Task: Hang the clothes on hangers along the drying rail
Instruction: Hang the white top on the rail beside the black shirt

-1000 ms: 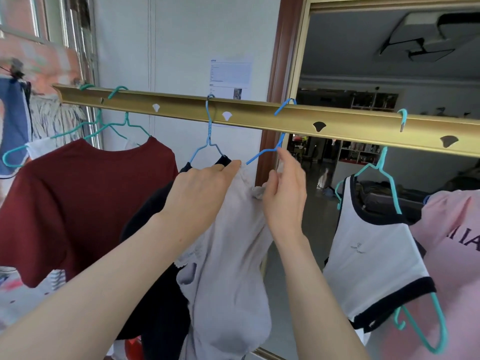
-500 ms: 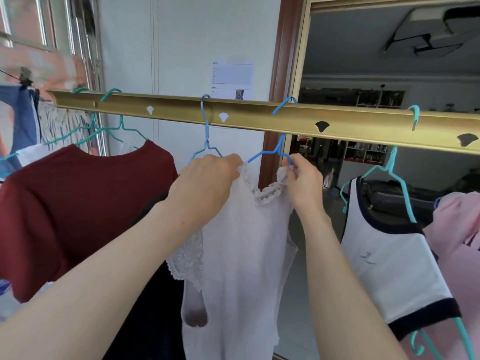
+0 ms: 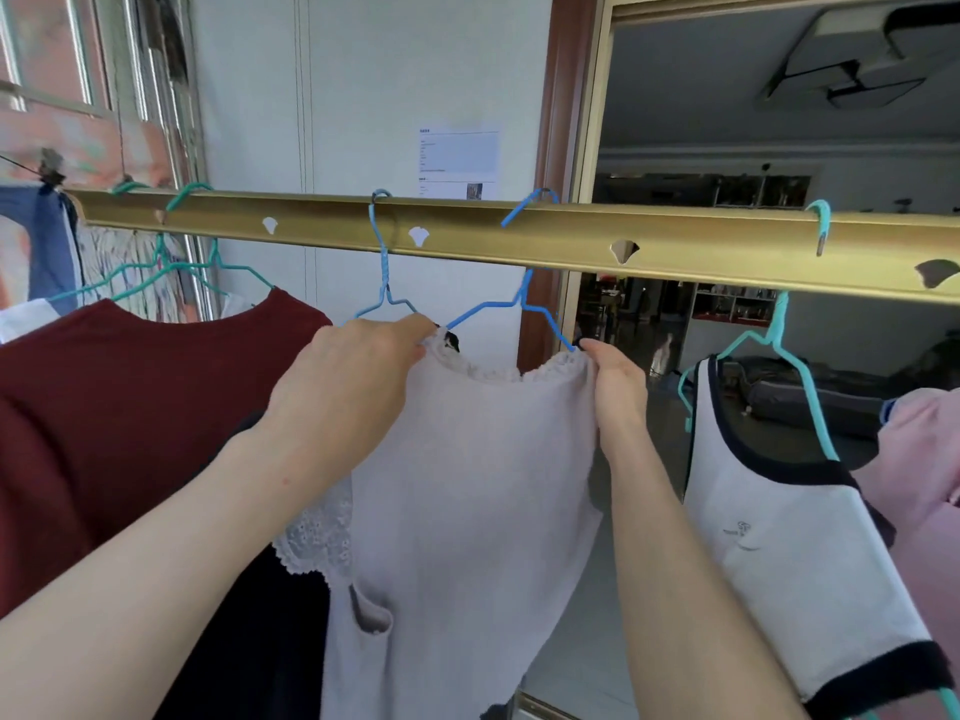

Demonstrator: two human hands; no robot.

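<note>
Left hand (image 3: 363,376) and right hand (image 3: 615,381), each pinching a shoulder, now draw the white top (image 3: 467,485) wide across the blue hanger (image 3: 488,310), so it's nearly hung.

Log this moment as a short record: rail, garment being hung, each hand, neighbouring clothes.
rail: gold rail, several hangers hooked on it
garment: white top, spread across a blue hanger hooked on the rail
left hand: grips the top's left shoulder
right hand: pinches the top's right shoulder at the hanger's end
to the left: maroon shirt; dark garment behind the left arm
to the right: white vest with dark trim; pink shirt
</note>
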